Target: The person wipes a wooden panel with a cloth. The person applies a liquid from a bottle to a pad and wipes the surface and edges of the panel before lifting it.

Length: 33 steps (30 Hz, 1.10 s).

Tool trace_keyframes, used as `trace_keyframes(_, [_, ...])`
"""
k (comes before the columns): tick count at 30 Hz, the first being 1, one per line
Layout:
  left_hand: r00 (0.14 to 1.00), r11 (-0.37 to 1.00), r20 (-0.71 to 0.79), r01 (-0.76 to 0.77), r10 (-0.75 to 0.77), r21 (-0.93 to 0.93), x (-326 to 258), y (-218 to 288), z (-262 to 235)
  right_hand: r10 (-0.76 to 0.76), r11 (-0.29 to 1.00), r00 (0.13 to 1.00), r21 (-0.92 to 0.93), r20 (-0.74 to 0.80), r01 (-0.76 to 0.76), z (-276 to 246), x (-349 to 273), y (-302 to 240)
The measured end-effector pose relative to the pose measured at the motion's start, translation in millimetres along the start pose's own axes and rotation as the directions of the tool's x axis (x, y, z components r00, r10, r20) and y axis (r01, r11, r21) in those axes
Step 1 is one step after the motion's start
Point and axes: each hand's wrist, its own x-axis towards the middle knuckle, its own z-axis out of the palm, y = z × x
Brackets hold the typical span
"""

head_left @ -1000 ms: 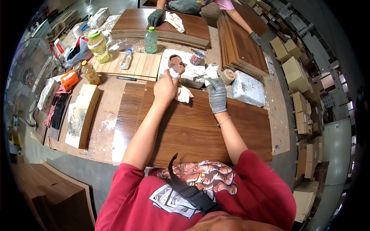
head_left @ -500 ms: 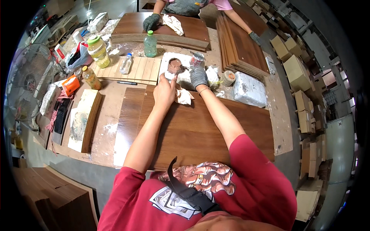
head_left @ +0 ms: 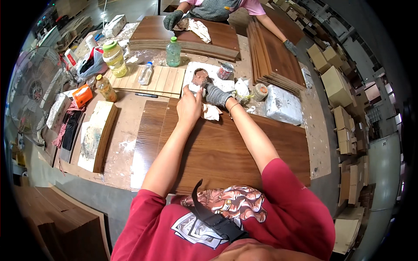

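So, from where I stood: big worktable (head_left: pixel 119 143), tan top, white and dark smears. Wood-grain panel (head_left: pixel 244 150) lay flat on it in front of the worker, mid-brown, dark streaks, glossy toward the left end. White block (head_left: pixel 214 71) sat just past the panel's far edge, scuffed. Right hand (head_left: pixel 219 95), grey glove, was at the block, fingers curled narrow; couldn't tell what they held. Left hand (head_left: pixel 189 104), bare, was just beside it, fingers close together; contents hidden too. Crumpled pale scrap (head_left: pixel 212 112) lay by the glove, over the panel. Brown paste (head_left: pixel 200 75) was on the block beyond both hands: roundish patch, matte, uneven, reddish tint.
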Motion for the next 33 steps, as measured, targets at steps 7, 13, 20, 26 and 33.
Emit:
trace_keyframes(7, [0.999, 0.996, -0.042, 0.013, -0.016, -0.083, -2.6, -7.5, -6.6, 0.164, 0.940, 0.977, 0.321, -0.138, -0.112, -5.8, -11.6, -38.8])
trace_keyframes(13, [0.979, 0.936, -0.178, 0.035, -0.103, -0.351, -2.2, -12.3, -10.1, 0.301, 0.881, 0.890, 0.456, -0.343, -0.122, -20.3, -48.4, -55.8])
trace_keyframes(20, [0.976, 0.961, -0.201, 0.030, -0.088, -0.275, -0.9, -15.4, -3.0, 0.470, 0.496, 0.616, 0.767, -0.632, 0.407, -76.1, -51.7, -31.4])
trace_keyframes(26, [0.978, 0.963, -0.184, 0.044, -0.096, -0.268, 0.9, -16.2, -4.6, 0.422, 0.792, 0.497, 0.575, -0.758, 0.204, -96.8, -3.9, -41.4])
trace_keyframes(33, [0.978, 0.955, -0.187, 0.031, -0.089, -0.295, -0.2, -13.2, -5.7, 0.361, 0.875, 0.600, 0.482, -0.714, 0.047, -64.0, 31.5, -29.2])
